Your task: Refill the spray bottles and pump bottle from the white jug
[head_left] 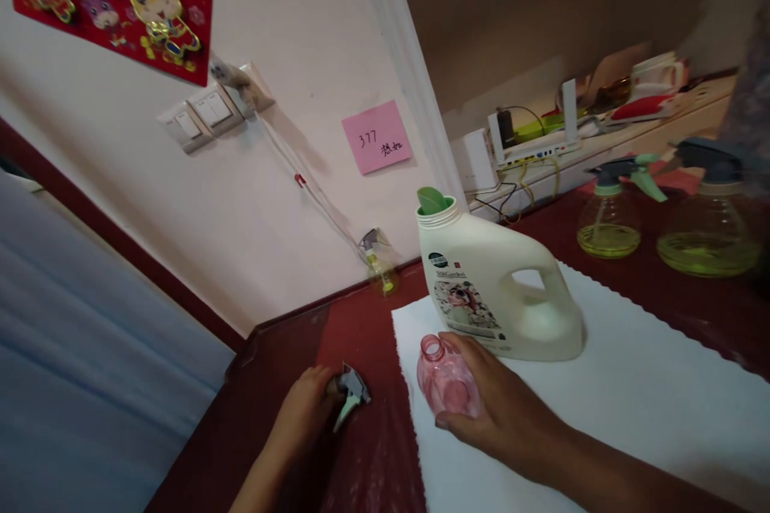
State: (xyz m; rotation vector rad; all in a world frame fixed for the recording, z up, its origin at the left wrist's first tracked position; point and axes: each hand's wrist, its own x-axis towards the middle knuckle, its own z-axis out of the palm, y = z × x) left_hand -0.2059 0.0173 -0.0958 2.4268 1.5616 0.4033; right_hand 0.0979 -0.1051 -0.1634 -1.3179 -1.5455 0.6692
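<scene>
Pink see-through plastic, that's the small round bottle with an open neck (445, 381) sitting in the person's right hand (505, 405), over the left edge of the white cloth-like sheet with a scalloped edge (626, 409). Thumb and fingers are spread only as wide as the bottle's body, hugging it from the right; can't tell if its base touches the sheet.

Left hand (308, 402) is over on the bare dark-red tabletop (378, 457), fingers curled in on the grey and pale-green plastic trigger sprayer head (354, 391). Some fingertips are hidden, so no idea how firm that grip is.

Just behind the bottle stands a big cream plastic jug with a built-in handle (511, 288), a green plastic piece (433, 200) poking out of its uncapped mouth. Honestly, that's the sketchy bit imo: if the right hand or forearm swings far, it could bump the jug and slop out anything inside. The smooth round bottle might also slip if squeezed off-centre, and a loose left pinch could drop the sprayer.
</scene>
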